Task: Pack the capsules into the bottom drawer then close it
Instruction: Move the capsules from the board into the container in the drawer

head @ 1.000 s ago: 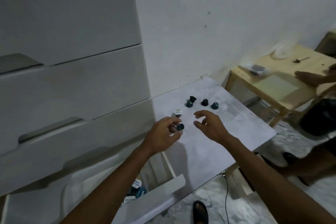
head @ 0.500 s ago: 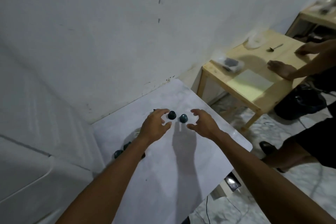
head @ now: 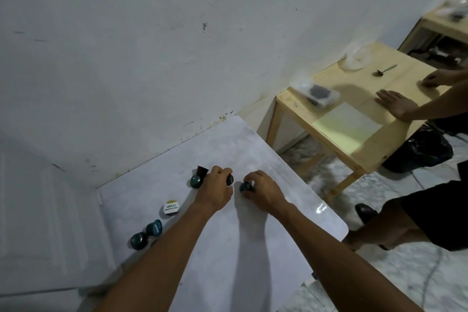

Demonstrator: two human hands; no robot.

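Observation:
Several coffee capsules lie on a white tabletop [head: 253, 248]. My left hand [head: 215, 190] curls its fingers round a dark capsule [head: 230, 180]. My right hand [head: 263, 190] grips a teal capsule [head: 245, 186] close beside it. Left of my left hand are a black capsule [head: 201, 172] and a teal capsule [head: 195, 181]. Nearer me lie a capsule with a white label up [head: 171, 207] and two teal capsules [head: 154, 227] [head: 138, 240]. The white drawer unit [head: 45, 223] shows at the left; its bottom drawer is out of view.
A white wall stands behind the tabletop. A wooden side table [head: 354, 114] at the right carries a plastic packet [head: 316, 92], a spoon [head: 383, 70] and a sheet of paper. Another person's hands [head: 395, 105] rest on it, their legs on the tiled floor by the tabletop's right edge.
Both hands closed on the two capsules they were reaching for half a second ago. The view swung right and up over the past second, leaving the drawers mostly out of frame.

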